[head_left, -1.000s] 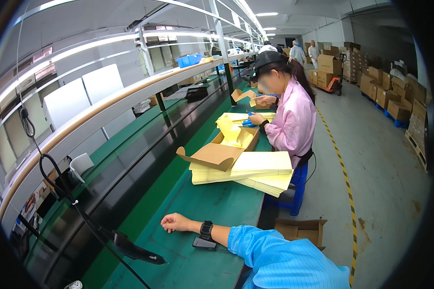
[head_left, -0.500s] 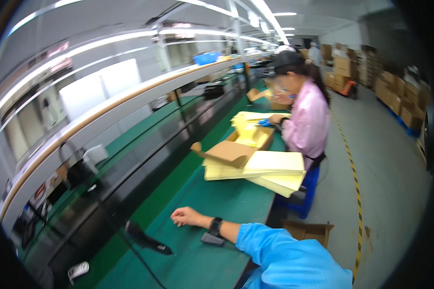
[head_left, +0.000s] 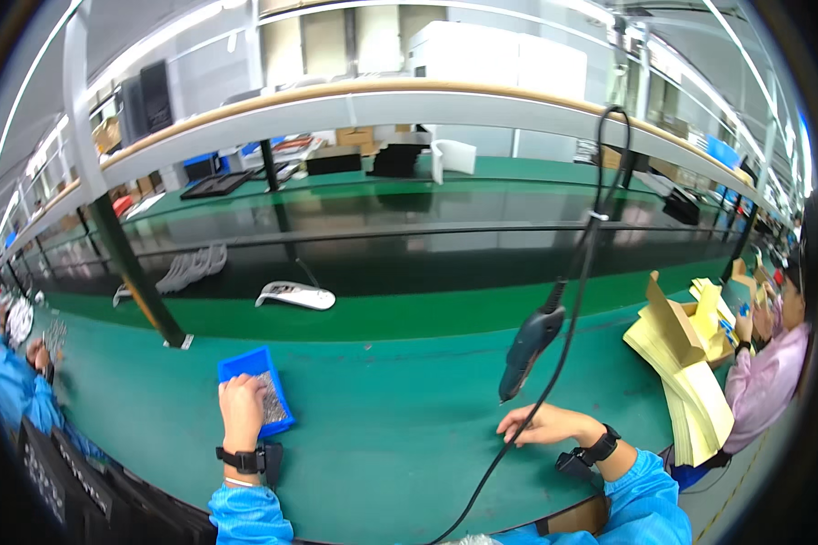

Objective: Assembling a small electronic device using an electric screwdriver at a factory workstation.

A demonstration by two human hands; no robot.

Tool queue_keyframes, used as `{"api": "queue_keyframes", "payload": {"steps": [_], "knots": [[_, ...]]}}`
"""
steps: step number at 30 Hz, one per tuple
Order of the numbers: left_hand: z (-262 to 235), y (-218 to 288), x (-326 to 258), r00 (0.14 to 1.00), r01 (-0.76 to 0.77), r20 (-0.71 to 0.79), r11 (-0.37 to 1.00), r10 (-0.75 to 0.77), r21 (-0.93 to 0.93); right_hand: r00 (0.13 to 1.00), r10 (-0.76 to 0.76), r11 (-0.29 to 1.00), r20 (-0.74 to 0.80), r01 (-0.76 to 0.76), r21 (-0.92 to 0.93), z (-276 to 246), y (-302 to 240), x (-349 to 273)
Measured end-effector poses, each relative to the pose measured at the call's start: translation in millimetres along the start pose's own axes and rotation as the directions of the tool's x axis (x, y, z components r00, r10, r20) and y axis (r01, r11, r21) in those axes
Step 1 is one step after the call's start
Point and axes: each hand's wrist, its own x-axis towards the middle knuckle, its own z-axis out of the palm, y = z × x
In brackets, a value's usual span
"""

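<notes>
My left hand (head_left: 243, 409) rests over the left side of a blue tray (head_left: 287, 405) holding many small metal pieces (head_left: 273, 400), too tiny to name for sure. Its fingers are bunched and bent down into the tray, so whatever they pinch is hidden. My right hand (head_left: 545, 425) hovers low over the green bench, loosely bent with fingers apart and nothing visible in it. Just above that hand hangs a dark electric screwdriver (head_left: 532, 350), tip down, apart from the fingers.
A black cable (head_left: 573, 336) loops from the screwdriver across the bench. A white curved part (head_left: 296, 295) and grey parts (head_left: 193, 268) lie beyond. Yellow sheets (head_left: 673, 377) and an open carton (head_left: 677, 322) stand right, beside a person in pink (head_left: 765, 391). Black crates (head_left: 73, 481) stand near left.
The view has swung left from the aisle to the bench front. My left hand, the blue tray and a co-worker at left now show. My right hand remains low over the bench.
</notes>
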Motion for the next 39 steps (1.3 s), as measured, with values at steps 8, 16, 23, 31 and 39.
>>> {"api": "queue_keyframes", "payload": {"steps": [8,16,23,31,39], "knots": [[-3,-1,-1,0.998,0.056,-0.006,0.998,-0.056,-0.010,0.954,-0.147,0.868,0.260,0.250,-0.428,54,-72,81],[-9,1,-2,0.997,0.078,-0.011,0.996,-0.078,-0.044,0.958,-0.224,0.937,0.178,0.262,-0.230,47,-63,38],[-38,26,18,0.969,0.006,-0.248,0.999,-0.017,-0.044,0.697,-0.142,0.989,-0.703,0.126,-0.075,-20,-18,-36],[-49,81,69,0.977,-0.211,-0.064,0.967,0.204,-0.143,0.868,-0.343,0.729,-0.358,0.487,0.481,-68,-25,24],[-34,118,11,0.952,-0.185,0.172,0.923,0.253,-0.336,0.867,-0.012,0.970,-0.498,0.130,0.203,-179,-13,114]]}}
